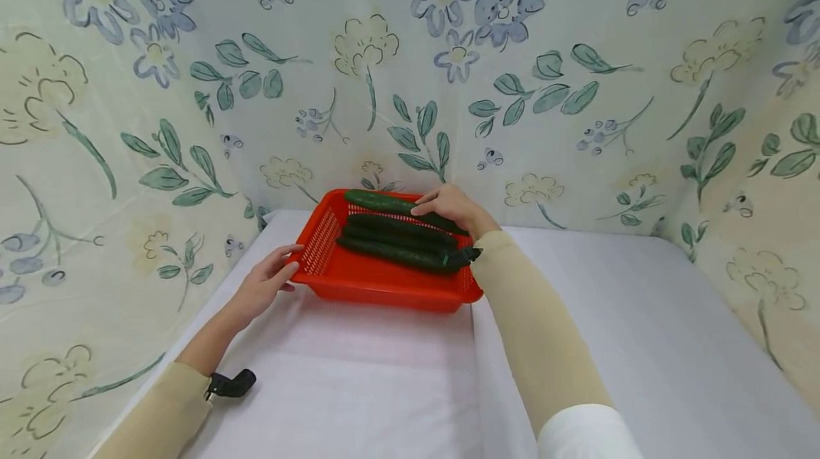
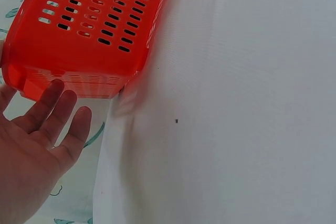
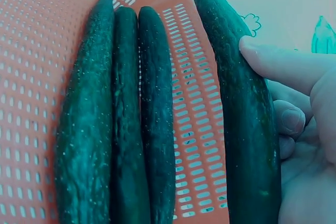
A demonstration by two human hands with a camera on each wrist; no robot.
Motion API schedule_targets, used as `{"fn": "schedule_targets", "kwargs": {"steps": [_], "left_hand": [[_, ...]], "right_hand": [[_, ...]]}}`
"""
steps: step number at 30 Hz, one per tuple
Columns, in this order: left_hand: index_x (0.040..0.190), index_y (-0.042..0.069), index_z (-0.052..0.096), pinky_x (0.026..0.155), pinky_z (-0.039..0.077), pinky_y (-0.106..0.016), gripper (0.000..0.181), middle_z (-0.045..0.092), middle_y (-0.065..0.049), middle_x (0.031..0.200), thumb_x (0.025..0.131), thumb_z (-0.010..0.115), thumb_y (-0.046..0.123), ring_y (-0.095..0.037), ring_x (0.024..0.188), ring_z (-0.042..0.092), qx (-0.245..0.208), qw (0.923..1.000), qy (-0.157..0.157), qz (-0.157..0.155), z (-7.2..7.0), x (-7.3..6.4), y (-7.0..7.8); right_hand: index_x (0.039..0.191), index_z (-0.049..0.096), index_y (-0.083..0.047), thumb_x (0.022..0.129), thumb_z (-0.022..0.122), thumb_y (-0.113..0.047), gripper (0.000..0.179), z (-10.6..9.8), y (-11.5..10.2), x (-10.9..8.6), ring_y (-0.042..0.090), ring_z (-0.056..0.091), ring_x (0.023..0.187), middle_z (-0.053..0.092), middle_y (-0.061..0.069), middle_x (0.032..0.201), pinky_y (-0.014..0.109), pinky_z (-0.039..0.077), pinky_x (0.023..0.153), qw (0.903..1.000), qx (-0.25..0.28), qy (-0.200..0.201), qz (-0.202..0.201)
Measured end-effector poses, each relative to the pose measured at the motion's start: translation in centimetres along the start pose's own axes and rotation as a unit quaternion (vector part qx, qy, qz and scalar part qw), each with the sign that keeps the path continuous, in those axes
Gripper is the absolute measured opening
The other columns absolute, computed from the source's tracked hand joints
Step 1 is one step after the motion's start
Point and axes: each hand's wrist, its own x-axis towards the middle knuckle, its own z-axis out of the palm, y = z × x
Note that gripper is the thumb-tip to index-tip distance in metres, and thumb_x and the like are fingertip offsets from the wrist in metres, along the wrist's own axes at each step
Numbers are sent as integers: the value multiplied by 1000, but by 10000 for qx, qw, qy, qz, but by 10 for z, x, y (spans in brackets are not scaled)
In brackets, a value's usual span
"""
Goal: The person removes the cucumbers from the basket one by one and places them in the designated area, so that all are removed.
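A red plastic basket (image 1: 384,295) with slotted sides stands on the white-covered table. At its left front corner my left hand (image 1: 265,281) holds the rim; in the left wrist view three fingers (image 2: 71,129) spread loosely below the corner. My right hand (image 1: 451,206) grips a long dark green cucumber (image 1: 378,201) over the basket's back side. In the right wrist view the thumb lies on top of this cucumber (image 3: 244,114), with fingers curled beneath it. Three more cucumbers (image 3: 126,129) lie side by side inside the basket, apart from the held one.
White cloth covers the table (image 1: 608,317), which reaches right of the basket and toward me. A floral curtain (image 1: 384,110) hangs close behind the basket and along both sides. A black wrist mount (image 1: 232,383) sticks out from my left sleeve.
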Motion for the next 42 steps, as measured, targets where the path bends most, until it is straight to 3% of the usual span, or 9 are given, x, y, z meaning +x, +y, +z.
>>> {"fn": "schedule_targets", "kwargs": {"steps": [6,15,22,34,42], "left_hand": [[153,19,39,89,58,-34,51,53,-21,145,106,52,32,-16,106,65,50,10000,-25,-49,1,-1,-2],[153,19,39,88,58,-35,50,54,-22,144,106,52,31,-12,104,65,9,10000,-27,64,-2,2,-2],[153,19,39,88,59,-36,50,54,-21,144,106,52,30,-12,102,65,-38,9999,-72,80,-2,2,-4],[153,18,39,87,58,-32,49,54,-22,143,107,50,28,-8,101,64,92,9998,-38,184,-5,7,-4],[153,17,39,87,58,-32,49,55,-24,141,107,50,28,-10,101,63,172,9996,-97,214,-4,4,-6]], "right_hand": [[119,75,-6,85,79,-28,40,-12,1,-3,27,56,120,68,12,130,43,48,105,9999,109,16,84],[125,71,-6,88,77,-31,45,-55,-3,-19,29,62,112,66,14,131,44,53,99,9992,64,392,56],[127,70,-8,92,73,-34,44,-84,4,-39,30,56,110,64,13,130,40,54,90,9976,-195,652,130],[129,68,-2,92,74,-38,52,-123,32,-66,30,62,105,64,20,128,33,56,86,9937,-9,1035,425],[135,62,1,94,71,-39,57,-142,59,-89,32,50,115,53,20,137,40,49,97,9896,-14,1234,733]]}}
